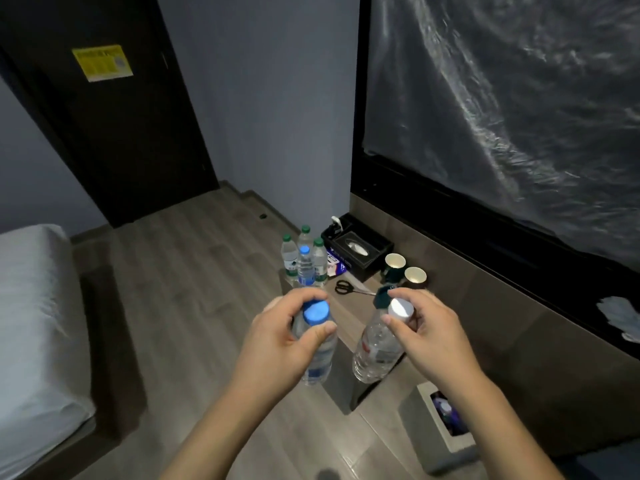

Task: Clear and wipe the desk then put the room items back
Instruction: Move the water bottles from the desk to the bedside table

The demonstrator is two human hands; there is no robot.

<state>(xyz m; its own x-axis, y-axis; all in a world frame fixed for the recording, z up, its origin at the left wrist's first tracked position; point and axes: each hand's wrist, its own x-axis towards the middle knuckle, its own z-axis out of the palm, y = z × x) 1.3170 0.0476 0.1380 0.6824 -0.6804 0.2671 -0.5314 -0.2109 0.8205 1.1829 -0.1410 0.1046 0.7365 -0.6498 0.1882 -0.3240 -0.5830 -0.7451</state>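
Left hand [277, 337]: grip clasps blue-capped bottle [317, 344] by its neck.
Right hand [424, 332]: grip pinches white-capped bottle [379, 348] (near tabletop [349, 306] end).

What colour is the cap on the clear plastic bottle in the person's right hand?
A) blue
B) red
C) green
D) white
D: the right hand pinches the neck of a clear plastic bottle with a white cap, while the left hand grips the clear plastic bottle with a blue cap.
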